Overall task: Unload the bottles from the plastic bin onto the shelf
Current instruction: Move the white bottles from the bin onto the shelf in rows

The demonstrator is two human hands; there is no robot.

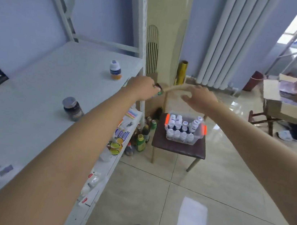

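Overhead, so to speak, the view falls on a white metal shelf (38, 98) that runs along a pale blue wall, its front edge meeting a glossy beige tiled floor (209, 186). Taking that shelf as landmark: on its top board stand a white bottle with a dark label and orange base (115, 69) toward the far end, upright, and a dark glass jar with a grey lid (72, 109) nearer, also upright, the two well apart with bare board between them. Beside the shelf's far corner a brown padded chair (179, 146) carries a clear plastic bin with orange latches (185, 129); the white-capped bottles (178, 135) inside it stand with caps up, one or two at the back leaning. Floor lies open between chair and shelf front, save a cluster of glass bottles (141, 138) at the shelf's foot. Over the shelf's front edge the left hand (144, 89) is curled around a small dark object, blurred, so its axis cannot be told. Away from the shelf, above the chair back, the right hand (198, 99) hovers with fingers spread and relaxed, grasping nothing. Farther from the shelf another person bends over a cardboard box (286, 106).
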